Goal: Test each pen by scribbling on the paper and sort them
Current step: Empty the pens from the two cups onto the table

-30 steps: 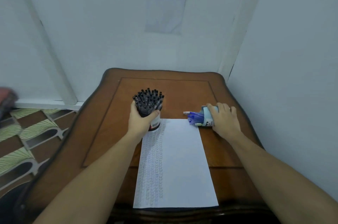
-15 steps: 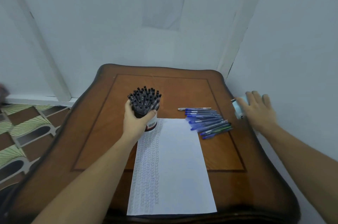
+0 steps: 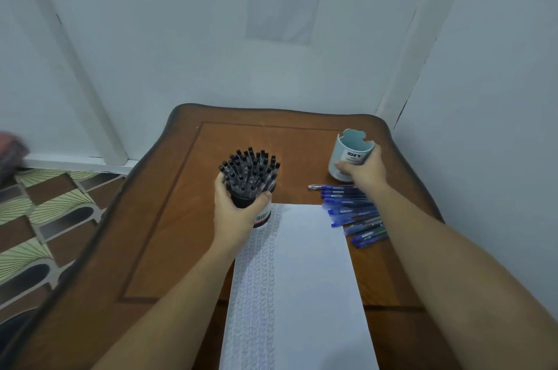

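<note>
Blue pens [image 3: 351, 212] lie fanned on the table [image 3: 169, 233] right of centre, beside the right edge of the paper [image 3: 314, 279], whose lower end is cut off by the frame. At centre the left hand [image 3: 235, 215] grips a dark cup [image 3: 241, 202] packed with upright black-capped pens [image 3: 249, 171]. Above the blue pens the right hand [image 3: 363, 171] wraps an upright pale cup [image 3: 350, 152], its bottom hidden.
</note>
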### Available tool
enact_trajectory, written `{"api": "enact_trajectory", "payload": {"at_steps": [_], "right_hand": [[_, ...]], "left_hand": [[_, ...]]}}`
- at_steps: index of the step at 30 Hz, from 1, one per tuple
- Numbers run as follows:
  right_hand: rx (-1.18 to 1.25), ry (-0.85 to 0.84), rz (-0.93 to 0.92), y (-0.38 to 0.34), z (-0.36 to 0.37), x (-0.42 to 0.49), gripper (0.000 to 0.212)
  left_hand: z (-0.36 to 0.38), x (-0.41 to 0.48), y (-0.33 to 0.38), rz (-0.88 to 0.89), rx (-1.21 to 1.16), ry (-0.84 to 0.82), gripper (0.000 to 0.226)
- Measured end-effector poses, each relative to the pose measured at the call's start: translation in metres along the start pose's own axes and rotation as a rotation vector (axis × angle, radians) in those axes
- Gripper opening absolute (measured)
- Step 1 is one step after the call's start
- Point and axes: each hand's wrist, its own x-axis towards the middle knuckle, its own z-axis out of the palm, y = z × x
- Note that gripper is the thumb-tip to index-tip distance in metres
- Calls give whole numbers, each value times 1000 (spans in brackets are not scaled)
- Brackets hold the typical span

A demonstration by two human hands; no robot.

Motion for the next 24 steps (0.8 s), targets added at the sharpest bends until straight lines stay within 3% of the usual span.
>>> {"api": "enact_trajectory", "payload": {"at_steps": [7, 12, 15, 19, 24], "right_hand": [[-26, -72, -51, 11, 17, -27, 86], [-65, -94, -53, 9, 15, -39, 88], [-79, -104, -43, 5, 16, -44, 90], [-83, -118, -41, 2, 18, -51, 91], [-99, -119, -41, -2, 21, -58, 90]], "left_hand": [[-6, -4, -1, 4, 120, -63, 101], [-13, 9, 11, 69, 235, -7, 81], [-27, 21, 18, 174, 338, -4, 80], [-55, 39, 21, 353, 839, 54, 81], [-96, 57, 15, 563, 1398, -46, 70]]}}
